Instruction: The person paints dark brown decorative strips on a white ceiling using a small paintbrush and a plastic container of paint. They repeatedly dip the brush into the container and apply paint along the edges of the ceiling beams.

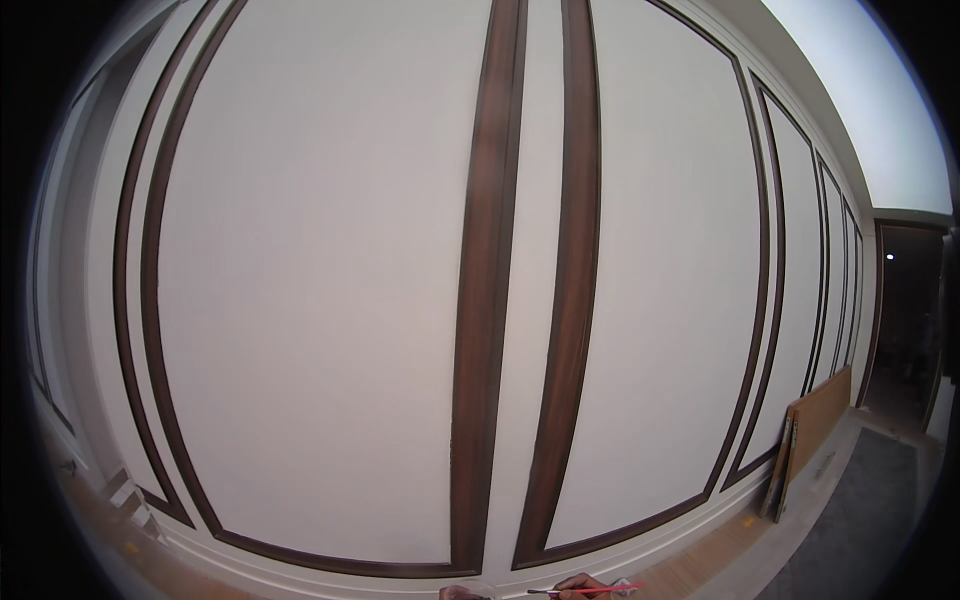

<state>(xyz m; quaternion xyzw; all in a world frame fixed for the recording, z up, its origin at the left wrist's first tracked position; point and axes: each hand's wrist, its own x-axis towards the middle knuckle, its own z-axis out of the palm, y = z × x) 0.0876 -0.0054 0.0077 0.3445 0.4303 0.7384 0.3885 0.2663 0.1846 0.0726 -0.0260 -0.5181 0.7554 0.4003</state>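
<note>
At the bottom edge, just right of centre, my right hand (580,584) is closed round a thin paintbrush (618,588) with a pinkish-red handle. The brush lies roughly level, its dark tip pointing left toward my other hand. Only the top of my left hand (462,593) shows at the lower edge, and its fingers are too cut off to read. Ahead of both hands stands a white wall panel (320,300) framed by dark brown moulding (482,300). A second brown moulding strip (572,300) runs beside it, above my right hand.
More framed panels (795,260) continue along the wall to the right. Brown boards (815,425) lean against it there. A dark grey mat (860,520) covers part of the floor, leading to a dark doorway (905,320). A white skirting (330,582) follows the wall's foot.
</note>
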